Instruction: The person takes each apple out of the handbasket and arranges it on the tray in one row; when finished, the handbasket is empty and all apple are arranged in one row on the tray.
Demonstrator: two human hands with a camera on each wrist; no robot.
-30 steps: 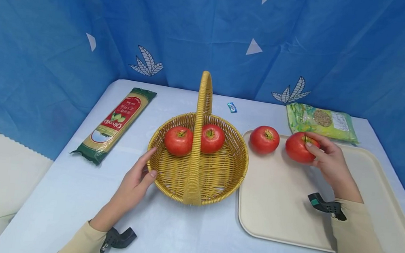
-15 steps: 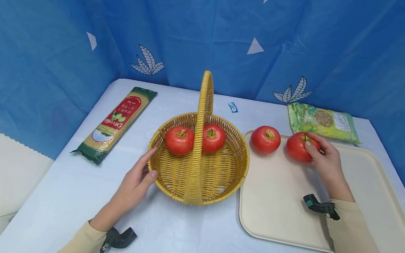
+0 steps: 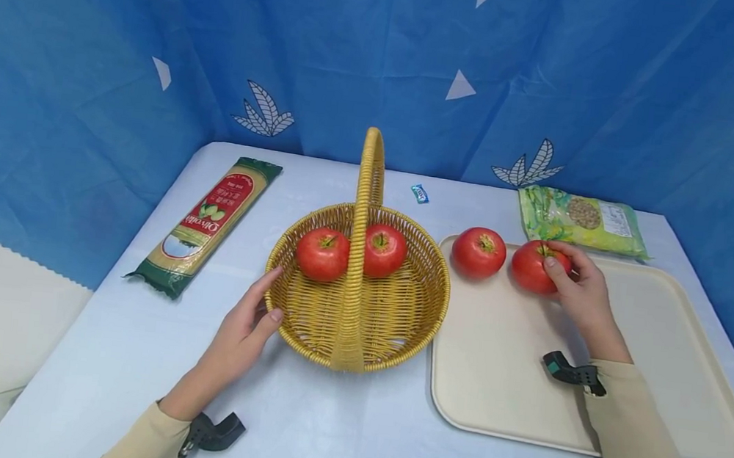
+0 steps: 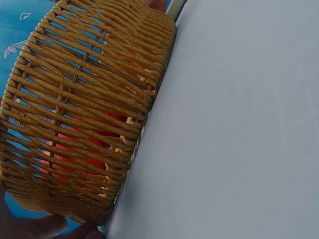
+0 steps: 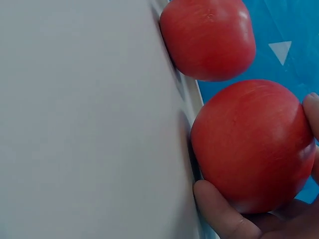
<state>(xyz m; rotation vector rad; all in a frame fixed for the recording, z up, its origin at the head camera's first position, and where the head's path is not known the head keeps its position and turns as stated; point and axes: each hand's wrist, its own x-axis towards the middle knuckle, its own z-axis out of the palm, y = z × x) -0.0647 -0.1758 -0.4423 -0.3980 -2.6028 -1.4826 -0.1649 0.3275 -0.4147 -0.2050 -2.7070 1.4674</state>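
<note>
My right hand (image 3: pixel 578 290) holds a red apple (image 3: pixel 529 267) on the beige tray (image 3: pixel 486 373), thumb and fingers about its right side. Close to its left sits another apple (image 3: pixel 479 253), with a narrow gap between them. The right wrist view shows the held apple (image 5: pixel 251 147) low, with fingertips (image 5: pixel 214 201) along its side. My left hand (image 3: pixel 240 331) grips the left rim of a yellow wicker basket (image 3: pixel 388 349), which stands upright. Inside are two apples, one left of the handle (image 3: pixel 322 254) and one partly behind it (image 3: pixel 386 251). In the left wrist view the basket's woven wall (image 4: pixel 89 99) fills the left.
A green-ended pasta packet (image 3: pixel 208 225) lies left of the basket. Behind the tray is a yellow-green bag (image 3: pixel 583 220) of what look like beans or grains. A tiny blue sachet (image 3: pixel 420 193) lies behind the basket. Blue cloth (image 3: pixel 383 61) hangs along the back.
My right hand and the apple in it have shifted slightly left, toward the other apple on the tray. The left hand and the basket have stayed in place.
</note>
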